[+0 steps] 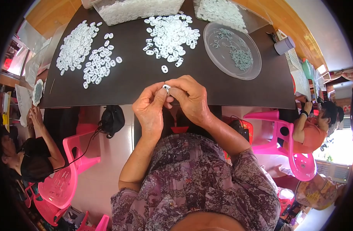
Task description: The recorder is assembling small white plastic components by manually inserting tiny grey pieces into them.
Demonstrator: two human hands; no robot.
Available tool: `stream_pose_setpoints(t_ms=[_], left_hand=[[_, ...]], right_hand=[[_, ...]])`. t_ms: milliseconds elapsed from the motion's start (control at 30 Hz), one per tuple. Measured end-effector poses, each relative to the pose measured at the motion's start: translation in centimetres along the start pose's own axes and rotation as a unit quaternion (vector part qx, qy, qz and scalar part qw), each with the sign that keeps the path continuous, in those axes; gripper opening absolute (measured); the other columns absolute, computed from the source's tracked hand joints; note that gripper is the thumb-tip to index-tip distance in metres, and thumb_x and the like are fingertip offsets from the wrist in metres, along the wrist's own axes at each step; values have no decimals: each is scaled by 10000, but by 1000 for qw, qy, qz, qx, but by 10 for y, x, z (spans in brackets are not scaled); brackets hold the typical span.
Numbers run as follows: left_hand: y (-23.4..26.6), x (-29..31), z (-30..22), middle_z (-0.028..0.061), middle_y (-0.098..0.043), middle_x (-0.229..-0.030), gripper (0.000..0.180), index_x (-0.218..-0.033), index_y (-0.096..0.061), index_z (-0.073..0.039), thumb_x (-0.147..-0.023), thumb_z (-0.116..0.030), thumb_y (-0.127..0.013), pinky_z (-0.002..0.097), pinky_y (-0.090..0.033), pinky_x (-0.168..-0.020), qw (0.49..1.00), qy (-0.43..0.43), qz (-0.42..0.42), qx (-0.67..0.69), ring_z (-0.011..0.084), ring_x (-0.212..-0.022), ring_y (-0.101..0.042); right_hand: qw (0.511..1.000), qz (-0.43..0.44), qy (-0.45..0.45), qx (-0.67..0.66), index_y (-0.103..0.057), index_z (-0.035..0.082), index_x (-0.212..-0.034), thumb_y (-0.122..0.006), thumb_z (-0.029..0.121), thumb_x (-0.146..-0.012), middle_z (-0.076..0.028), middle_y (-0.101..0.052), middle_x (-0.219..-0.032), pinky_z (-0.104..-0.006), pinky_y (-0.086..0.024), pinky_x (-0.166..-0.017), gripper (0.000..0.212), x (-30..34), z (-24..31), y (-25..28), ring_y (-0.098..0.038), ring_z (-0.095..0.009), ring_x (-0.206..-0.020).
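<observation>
My left hand (151,109) and my right hand (191,101) meet above the table's near edge. Between their thumbs and fingertips they grip one small white oval plastic piece with two holes (166,87). Whether a screw sits in it is too small to tell. Just beyond lies a single loose white piece (164,69), in front of a heap of similar white pieces (169,36). To the right, a round clear tray (256,63) holds two clusters of small grey screws (241,57).
More white pieces form a large pile (77,45) and a smaller one (101,63) at left. Bins of white parts (140,9) stand at the back. A grey cylinder (284,46) is at the right. People sit on both sides, near pink plastic chairs (65,184).
</observation>
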State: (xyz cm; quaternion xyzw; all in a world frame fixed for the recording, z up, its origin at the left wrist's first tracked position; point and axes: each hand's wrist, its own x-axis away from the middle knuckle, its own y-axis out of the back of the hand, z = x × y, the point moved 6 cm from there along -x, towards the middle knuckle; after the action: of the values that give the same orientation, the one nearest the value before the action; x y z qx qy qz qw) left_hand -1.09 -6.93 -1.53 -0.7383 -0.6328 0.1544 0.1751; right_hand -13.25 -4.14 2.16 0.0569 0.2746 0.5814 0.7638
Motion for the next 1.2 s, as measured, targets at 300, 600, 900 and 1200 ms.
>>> stream_pose_setpoints(t_ms=[300,600,900,1200], left_hand=[[2,-3,-4,99,-631,-806,131,-943,-619,81,-845,2,-585,231,-506,-534,999,16,-28,5,124,-615,-584],[2,-2,-4,104,-640,-828,156,-974,-618,76,-841,-1,-586,236,-515,-552,999,36,-24,16,132,-653,-602],[-1,-2,-7,96,-642,-836,184,-1014,-614,76,-855,-12,-583,228,-498,-601,999,24,1,21,122,-674,-596],[1,2,-8,66,-619,-865,184,-1019,-623,60,-861,-30,-595,214,-483,-648,998,-63,29,-13,102,-707,-568]], right_hand=[[981,-43,157,103,-634,21,-986,-649,11,-693,-100,-608,-869,-320,-457,-647,294,2,19,-1,-555,-232,-738],[979,-64,165,103,-618,-1,-982,-658,10,-675,-98,-613,-815,-329,-446,-620,309,4,20,0,-547,-245,-704],[977,-64,181,91,-609,-4,-983,-657,0,-691,-88,-626,-809,-323,-438,-609,297,5,18,1,-551,-236,-677],[977,-70,191,65,-603,-21,-984,-650,5,-708,-87,-635,-816,-314,-430,-607,281,7,21,1,-550,-225,-672]])
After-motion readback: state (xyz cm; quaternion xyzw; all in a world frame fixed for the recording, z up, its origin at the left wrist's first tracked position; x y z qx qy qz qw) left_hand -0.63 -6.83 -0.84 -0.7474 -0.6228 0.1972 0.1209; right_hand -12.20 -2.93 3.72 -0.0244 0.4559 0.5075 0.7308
